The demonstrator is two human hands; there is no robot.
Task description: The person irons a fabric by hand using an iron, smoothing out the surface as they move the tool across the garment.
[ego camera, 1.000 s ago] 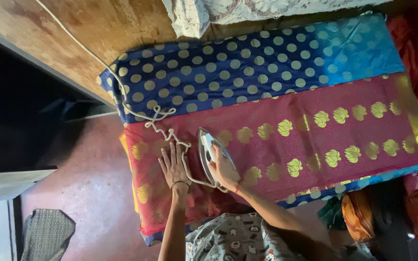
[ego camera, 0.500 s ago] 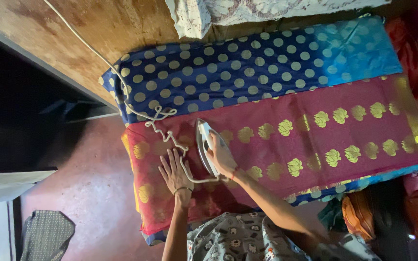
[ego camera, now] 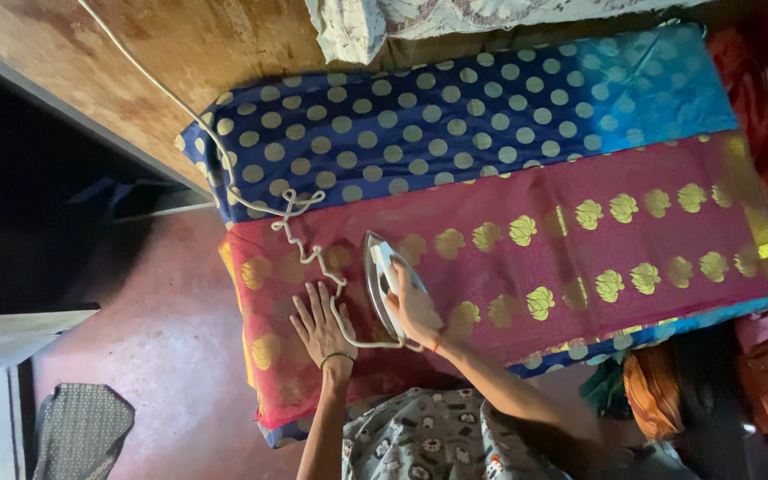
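Two bare hands work on a magenta cloth [ego camera: 526, 258] woven with gold flower motifs, spread flat over a padded board. At about 6 o'clock in the view, the right hand [ego camera: 415, 311] is wrapped shut around the handle of a pale electric iron [ego camera: 382, 276], whose sole rests on the cloth with its pointed nose aimed toward 12 o'clock. Just beside it, at its 9 o'clock, the left hand [ego camera: 322, 324] lies flat on the fabric — palm down, fingers spread toward 12 o'clock, gripping nothing; a thin bangle circles that wrist. A white cord [ego camera: 313, 253] leaves the heel of the iron, curls around the left hand's fingertips in a kinked, tangled run, and then climbs toward 11 o'clock across a worn brown wooden surface [ego camera: 188, 53]. At 12 o'clock from the magenta band lies a dark blue cloth [ego camera: 455, 124] dotted with pale gold circles, turning bright turquoise toward 2 o'clock; the two bands touch along one long edge. A white lace cloth [ego camera: 375, 22] hangs over the top edge of the view. At 3 o'clock sit heaped red and orange fabrics [ego camera: 766, 133] — their shapes too dim to sort out. A reddish floor [ego camera: 171, 338] shows at 8 o'clock, with a small grey patterned rag [ego camera: 82, 431] lying on it.
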